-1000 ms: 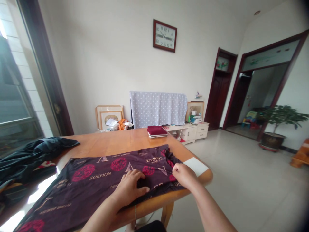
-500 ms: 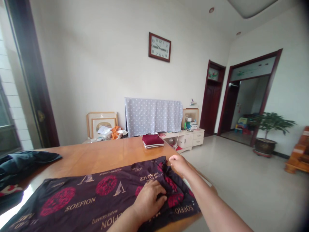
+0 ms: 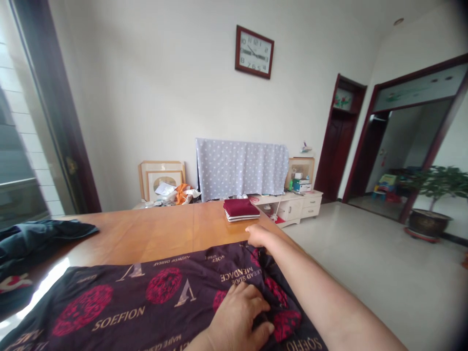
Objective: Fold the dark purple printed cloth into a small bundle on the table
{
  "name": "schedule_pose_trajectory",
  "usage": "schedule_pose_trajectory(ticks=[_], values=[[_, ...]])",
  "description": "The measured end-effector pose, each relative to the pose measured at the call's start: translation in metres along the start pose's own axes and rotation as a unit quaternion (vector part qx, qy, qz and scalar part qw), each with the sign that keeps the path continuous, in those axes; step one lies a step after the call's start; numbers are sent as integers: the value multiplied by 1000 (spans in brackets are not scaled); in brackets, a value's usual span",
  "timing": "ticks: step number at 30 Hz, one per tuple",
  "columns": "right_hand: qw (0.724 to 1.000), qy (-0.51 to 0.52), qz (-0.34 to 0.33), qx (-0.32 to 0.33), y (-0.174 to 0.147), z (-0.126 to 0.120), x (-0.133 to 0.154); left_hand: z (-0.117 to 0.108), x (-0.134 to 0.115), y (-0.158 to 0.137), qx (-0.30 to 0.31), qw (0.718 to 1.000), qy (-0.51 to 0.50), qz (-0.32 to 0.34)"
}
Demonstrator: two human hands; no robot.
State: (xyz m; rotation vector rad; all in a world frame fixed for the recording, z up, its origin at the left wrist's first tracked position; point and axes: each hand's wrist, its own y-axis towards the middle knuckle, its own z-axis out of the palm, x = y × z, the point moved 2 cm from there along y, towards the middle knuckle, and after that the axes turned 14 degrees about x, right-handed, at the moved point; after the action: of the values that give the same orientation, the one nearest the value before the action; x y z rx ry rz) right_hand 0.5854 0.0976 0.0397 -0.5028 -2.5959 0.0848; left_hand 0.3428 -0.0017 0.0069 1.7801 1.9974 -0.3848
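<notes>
A dark purple garment (image 3: 146, 292) with gold lettering and crimson round motifs lies spread over the wooden table, bunched and folded at its right end. My left hand (image 3: 239, 314) rests palm down on this garment, fingers loosely apart. At the garment's far right corner, my right hand (image 3: 259, 236) is closed with fingers pinched on the cloth edge; the fingertips are partly hidden. Just beyond that hand sits a folded stack of cloth (image 3: 241, 209), maroon on top with striped layers beneath.
The wooden table (image 3: 146, 229) ends at the right above a pale floor. Dark clothing (image 3: 44, 236) lies at its left. Behind stand a low white cabinet (image 3: 310, 207), a dotted cloth cover (image 3: 241, 168), and framed pictures (image 3: 164, 178). A potted plant (image 3: 431, 219) stands far right.
My right hand has moved slightly left and away from me, along the garment's far corner. My left hand has shifted a little right and nearer. The view has turned slightly left.
</notes>
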Motion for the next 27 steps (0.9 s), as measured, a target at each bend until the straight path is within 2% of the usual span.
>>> schedule_pose_trajectory(ticks=[3,5,12,16,21,25,27], values=[[999,-27,18,29,7,5,4,0,-1,1,7,1000,2,-6],[999,-37,30,23,10,5,7,-1,-3,1,9,1000,6,-7],[994,-34,55,-89,15,-13,15,2,1,2,49,999,20,5],[993,-18,54,-104,18,0,17,9,7,4,70,997,21,19],[997,17,20,-78,22,16,7,10,7,4,70,997,10,24],[993,43,25,-109,19,1,-9,4,1,1,43,999,-1,4],[993,54,39,-101,14,-8,-18,-1,-3,-1,16,1000,-6,-10]])
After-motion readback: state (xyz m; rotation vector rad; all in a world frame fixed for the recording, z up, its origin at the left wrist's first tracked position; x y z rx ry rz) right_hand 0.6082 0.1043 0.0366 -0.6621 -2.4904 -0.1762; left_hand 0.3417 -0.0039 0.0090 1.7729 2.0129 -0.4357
